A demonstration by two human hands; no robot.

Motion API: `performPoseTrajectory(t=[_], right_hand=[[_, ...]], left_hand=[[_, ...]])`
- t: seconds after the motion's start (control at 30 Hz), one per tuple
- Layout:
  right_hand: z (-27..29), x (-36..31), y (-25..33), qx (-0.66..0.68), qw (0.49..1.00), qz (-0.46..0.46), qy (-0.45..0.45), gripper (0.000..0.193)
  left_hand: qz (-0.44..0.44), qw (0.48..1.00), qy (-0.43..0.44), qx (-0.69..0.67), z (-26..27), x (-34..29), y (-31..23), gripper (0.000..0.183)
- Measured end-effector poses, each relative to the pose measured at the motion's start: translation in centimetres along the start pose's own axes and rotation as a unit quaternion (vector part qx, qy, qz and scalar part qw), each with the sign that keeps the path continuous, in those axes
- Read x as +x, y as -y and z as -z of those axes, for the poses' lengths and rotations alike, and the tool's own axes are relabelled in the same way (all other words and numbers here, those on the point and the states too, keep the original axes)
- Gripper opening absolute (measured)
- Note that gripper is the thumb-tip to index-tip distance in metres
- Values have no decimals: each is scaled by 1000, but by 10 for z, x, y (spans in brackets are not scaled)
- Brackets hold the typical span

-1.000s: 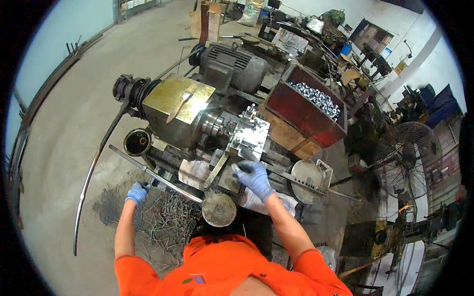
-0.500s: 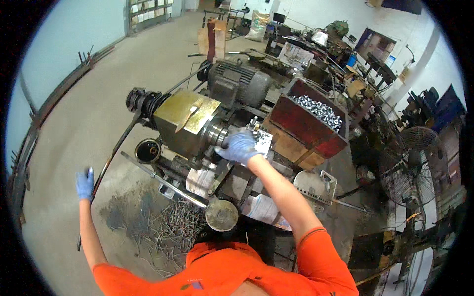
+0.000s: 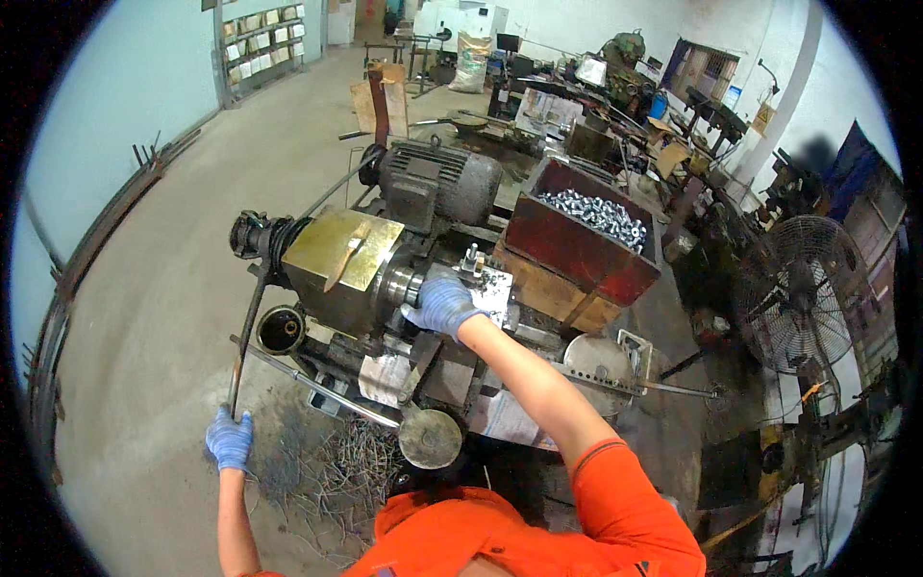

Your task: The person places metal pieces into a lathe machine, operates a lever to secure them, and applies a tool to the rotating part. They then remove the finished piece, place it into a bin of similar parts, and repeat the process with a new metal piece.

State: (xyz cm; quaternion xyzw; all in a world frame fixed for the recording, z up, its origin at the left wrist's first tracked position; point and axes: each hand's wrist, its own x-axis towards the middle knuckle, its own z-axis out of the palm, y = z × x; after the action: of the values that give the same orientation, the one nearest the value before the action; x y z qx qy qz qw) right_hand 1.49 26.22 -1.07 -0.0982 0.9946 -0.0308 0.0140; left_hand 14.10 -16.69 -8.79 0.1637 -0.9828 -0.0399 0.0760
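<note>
Because my right hand (image 3: pixel 445 302) sits just beside the metal chuck (image 3: pixel 396 288), I judge snagging the chief danger, caused by any rotation; whether it spins, I cannot tell. Those fingers curl partly, and what they grasp, if anything, is hidden from me. My left hand (image 3: pixel 230 439) has its fingers wrapped around the long lever (image 3: pixel 247 338), slanting down at left; a mistimed pull could pinch the right hand. Vibration could shake the loose brush (image 3: pixel 345 258) off the yellow cover (image 3: pixel 312 245).
</note>
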Motion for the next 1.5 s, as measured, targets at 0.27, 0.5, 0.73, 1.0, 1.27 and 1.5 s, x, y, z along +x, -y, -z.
performPoseTrajectory(t=[0.27, 0.5, 0.73, 1.0, 1.27, 1.5], right_hand=[[82, -58, -55, -27, 988, -34, -145, 49], [132, -106, -148, -30, 883, -106, -456, 35], [72, -311, -190, 93, 882, -238, -397, 42], [-112, -610, -203, 112, 653, -744, -91, 55], [-174, -605, -136, 159, 676, -693, 193, 65], [-204, -610, -161, 203, 636, -717, 201, 63]], left_hand=[[-251, 964, -51, -72, 37, -1, -46, 38], [-453, 875, 17, -167, -6, 11, -196, 26], [-360, 891, 95, -260, -54, -3, -191, 38], [-364, 865, 212, -273, -65, 7, -204, 32], [-326, 858, 253, -307, -82, 24, -194, 31], [-304, 863, 261, -307, -81, 24, -194, 31]])
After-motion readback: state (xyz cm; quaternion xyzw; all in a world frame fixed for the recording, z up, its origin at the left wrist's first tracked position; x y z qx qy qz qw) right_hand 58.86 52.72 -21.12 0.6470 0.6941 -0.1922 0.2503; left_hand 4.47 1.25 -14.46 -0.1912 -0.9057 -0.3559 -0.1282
